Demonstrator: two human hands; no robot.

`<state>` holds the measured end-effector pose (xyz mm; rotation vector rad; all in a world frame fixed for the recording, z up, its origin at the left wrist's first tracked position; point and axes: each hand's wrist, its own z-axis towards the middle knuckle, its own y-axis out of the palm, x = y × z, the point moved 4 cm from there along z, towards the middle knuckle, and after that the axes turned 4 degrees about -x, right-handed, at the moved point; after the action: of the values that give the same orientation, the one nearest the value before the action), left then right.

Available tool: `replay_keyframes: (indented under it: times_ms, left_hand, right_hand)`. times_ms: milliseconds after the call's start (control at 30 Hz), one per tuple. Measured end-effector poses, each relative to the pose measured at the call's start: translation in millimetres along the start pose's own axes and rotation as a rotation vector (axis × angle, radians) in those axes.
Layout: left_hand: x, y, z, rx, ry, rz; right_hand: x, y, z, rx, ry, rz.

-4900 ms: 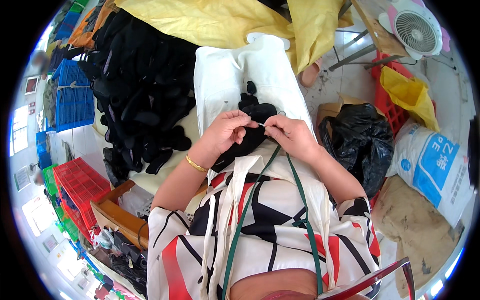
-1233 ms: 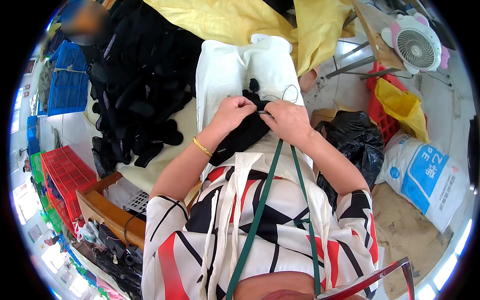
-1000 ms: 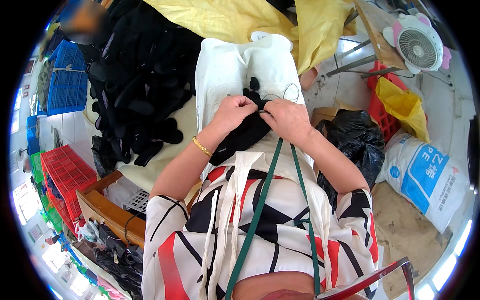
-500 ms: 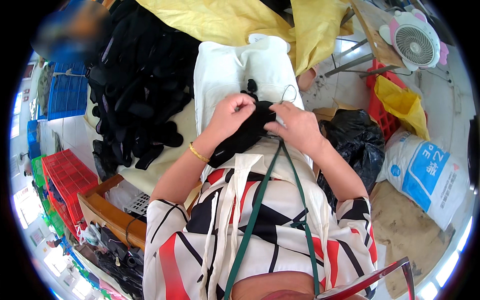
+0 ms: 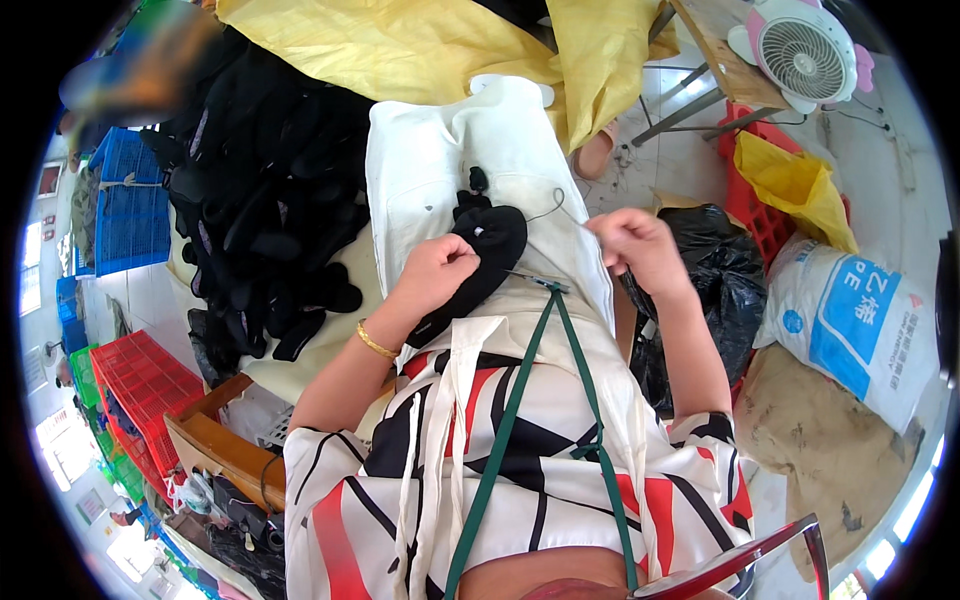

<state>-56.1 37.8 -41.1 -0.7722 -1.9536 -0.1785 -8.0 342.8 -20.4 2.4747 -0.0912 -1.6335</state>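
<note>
blue crates (image 5: 125, 215): far L, stacked on floor, out of reach, prob storage.
red crates (image 5: 140, 385): lower L, beside a wooden bench (image 5: 225, 455).
black pile (image 5: 265, 215): big heap of dark soft pieces, L of the lap, close to L arm so easy to grab from.
left hand (image 5: 438, 268): fingers curled in, pressed together, tips pinching edge of the black piece (image 5: 478, 255); holds it down on the lap so it stays steady. gold bangle (image 5: 375, 343) on wrist.
black piece: soft dark item lying on the white apron (image 5: 440, 165), centre of lap, betw both hands; L end under L hand, top end free.
apron: spread over the knees, seems to serve as work surface + keeps the clothes clean.
thread (image 5: 550, 208): thin dark loop running from the piece toward R hand, looks slack near the piece; needle too small to tell.
right hand (image 5: 640, 245): raised just R of the piece, not touching it; thumb + forefinger pinched together on the thread end, other fingers loosely curled. Held apart from the piece prob to draw thread through.
green strap (image 5: 520, 400): hangs down the chest in a V, meets near lap edge.
black bag (image 5: 715, 275): floor, just R of R forearm.
white sack (image 5: 850, 325): further R, lying on floor.
yellow bag (image 5: 795, 185): on a red crate, upper R.
fan (image 5: 805, 55): top R, on a wooden table edge, faces the seat.
</note>
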Motion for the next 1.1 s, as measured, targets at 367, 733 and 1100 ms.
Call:
replay_keyframes:
  times_ms: [367, 733, 1100]
  left_hand:
    - [4.1, 15.2, -6.3, -0.046, 0.075, -0.035]
    - [41.3, 5.7, -38.8, -0.086, 0.417, 0.100]
    - [37.8, 18.8, -38.5, 0.099, 0.271, -0.188]
  right_hand:
    - [8.3, -165.7, -47.5, 0.483, -0.431, 0.819]
    - [-8.5, 74.8, 20.4, -0.137, -0.162, -0.525]
    - [25.8, 95.1, 26.4, -0.123, 0.001, -0.108]
